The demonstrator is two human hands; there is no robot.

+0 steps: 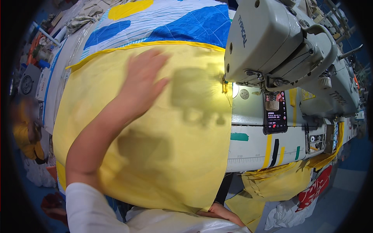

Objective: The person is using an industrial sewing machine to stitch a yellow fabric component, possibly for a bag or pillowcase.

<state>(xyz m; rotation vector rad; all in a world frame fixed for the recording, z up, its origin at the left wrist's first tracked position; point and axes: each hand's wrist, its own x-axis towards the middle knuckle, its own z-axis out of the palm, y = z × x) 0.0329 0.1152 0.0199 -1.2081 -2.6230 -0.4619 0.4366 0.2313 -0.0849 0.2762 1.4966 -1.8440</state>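
Observation:
A large yellow fabric panel [155, 171] covers the work surface in front of me. Its far edge is a yellow folded strip [155, 42], beyond which lies white fabric with blue and yellow shapes [190, 25]. My left hand [143, 77] is over the panel's upper part, slightly blurred, thumb apart and fingers stretched out, holding nothing. Beside the panel's right edge stands a grey-white sewing machine [260, 42], its lit needle area next to the cloth. Low in the view, my right hand [222, 214] is at the panel's near right corner; its fingers are partly hidden there.
A phone [275, 116] with its screen lit lies on the machine bed, behind a knob. The bed's front has a ruler scale and coloured tape marks [239, 136]. Yellow cloth [279, 182] and red-and-white cloth [314, 190] hang below at right. Another person [29, 132] is at far left.

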